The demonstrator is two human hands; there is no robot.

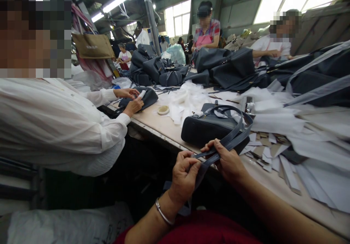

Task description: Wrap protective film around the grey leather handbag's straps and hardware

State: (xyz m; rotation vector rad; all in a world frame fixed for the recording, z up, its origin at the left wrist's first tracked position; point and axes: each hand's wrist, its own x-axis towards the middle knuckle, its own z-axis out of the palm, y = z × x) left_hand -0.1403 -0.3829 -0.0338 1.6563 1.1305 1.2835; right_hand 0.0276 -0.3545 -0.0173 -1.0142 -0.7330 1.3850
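Observation:
A dark blue handbag (202,129) lies at the near edge of the table, with white wrapping on its fittings. Its dark strap (232,138) loops up from the bag and runs down toward me. My right hand (226,160) is closed round the strap just in front of the bag. To its left, my left hand (184,176), with a silver bangle on the wrist, pinches the strap's end part. Some of the strap hangs below my left hand over my lap.
White paper sheets (182,98) and a tape roll (163,109) lie behind the bag. Card scraps (266,149) are at right. Dark bags (232,65) are piled at the back. A person in white (54,124) handles another bag (149,97) at left; others stand across the table.

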